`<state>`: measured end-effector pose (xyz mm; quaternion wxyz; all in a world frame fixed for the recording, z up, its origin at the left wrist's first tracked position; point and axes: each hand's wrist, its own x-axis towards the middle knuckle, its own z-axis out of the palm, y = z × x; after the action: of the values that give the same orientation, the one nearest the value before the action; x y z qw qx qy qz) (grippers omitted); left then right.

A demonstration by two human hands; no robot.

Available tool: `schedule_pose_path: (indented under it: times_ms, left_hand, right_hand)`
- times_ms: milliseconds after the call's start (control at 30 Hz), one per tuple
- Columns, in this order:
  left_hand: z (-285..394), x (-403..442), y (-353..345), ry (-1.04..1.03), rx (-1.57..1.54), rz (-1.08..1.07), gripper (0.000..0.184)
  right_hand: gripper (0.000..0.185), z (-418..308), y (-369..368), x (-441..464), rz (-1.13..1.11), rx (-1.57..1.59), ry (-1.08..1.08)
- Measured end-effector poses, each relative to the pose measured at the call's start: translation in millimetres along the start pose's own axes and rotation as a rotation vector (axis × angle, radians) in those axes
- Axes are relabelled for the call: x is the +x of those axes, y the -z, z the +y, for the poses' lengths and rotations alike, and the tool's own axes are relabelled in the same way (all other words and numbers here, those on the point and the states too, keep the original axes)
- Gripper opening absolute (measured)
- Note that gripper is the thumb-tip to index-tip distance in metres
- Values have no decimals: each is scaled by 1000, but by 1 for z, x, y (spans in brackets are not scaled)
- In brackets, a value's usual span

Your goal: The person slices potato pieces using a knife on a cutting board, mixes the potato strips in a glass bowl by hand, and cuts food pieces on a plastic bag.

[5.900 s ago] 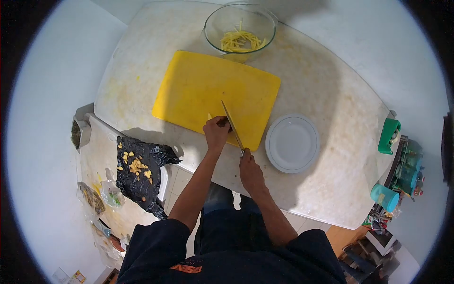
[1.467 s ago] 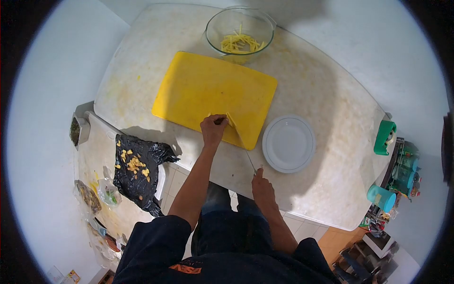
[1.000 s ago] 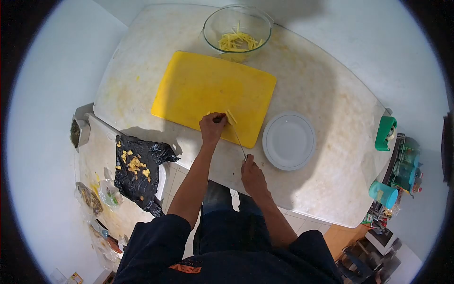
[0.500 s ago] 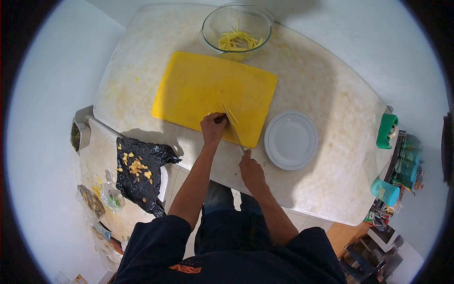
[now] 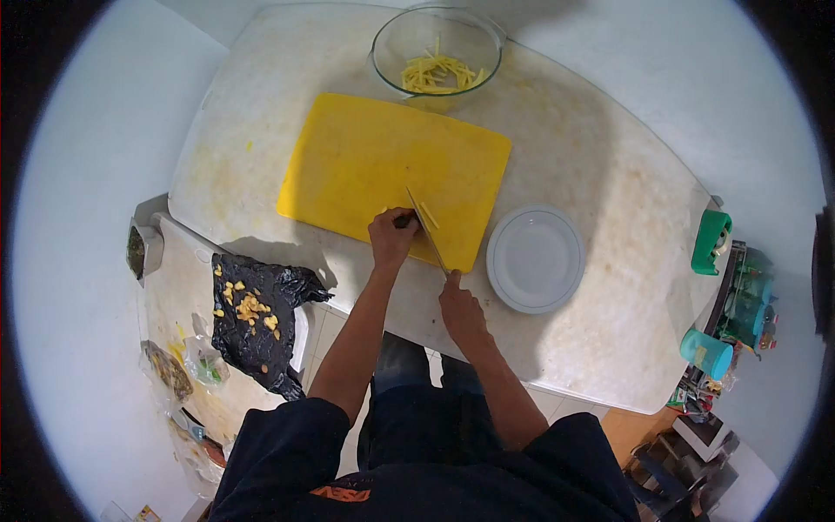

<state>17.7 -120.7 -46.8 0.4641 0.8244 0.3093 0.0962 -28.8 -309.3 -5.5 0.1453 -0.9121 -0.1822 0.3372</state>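
Note:
My right hand grips the handle of a kitchen knife, whose blade slants up and left across the yellow cutting board. Close against the blade's left side, my left hand is closed with bent fingers on the board; what they hold is mostly hidden, only a pale yellow bit showing. Just right of the blade lies a thin, pale yellow cut strip. Beyond the board, a clear glass bowl contains several similar strips.
A white plate sits right of the board. To the left, a black plastic bag carries yellowish scraps. Small plastic bags lie farther left. A green tape dispenser and turquoise container stand at the right edge.
The knife and my right hand have shifted very slightly upward. My left hand stays in place, and the strip beside the blade lies as before.

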Motion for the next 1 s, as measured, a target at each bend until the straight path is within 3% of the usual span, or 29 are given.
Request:
schedule_pose_path:
  times_ms: [200, 300, 600, 833, 1000]
  left_hand:
    - [2, -3, 10, 246, -326, -88, 28]
    - [6, -3, 12, 106, -205, -122, 34]
    - [14, 15, 13, 250, -75, -206, 38]
    - [15, 10, 8, 154, -132, -42, 34]
    - [16, 12, 7, 118, -40, -15, 30]
  right_hand:
    - [47, -2, 8, 0, -50, 93, -39]
    - [47, 1, 3, 0, -24, 87, -20]
    - [48, 0, 1, 14, -35, 28, -55]
    - [53, -2, 30, 19, -91, 137, -87]
    - [40, 18, 6, 29, 20, 249, 4]
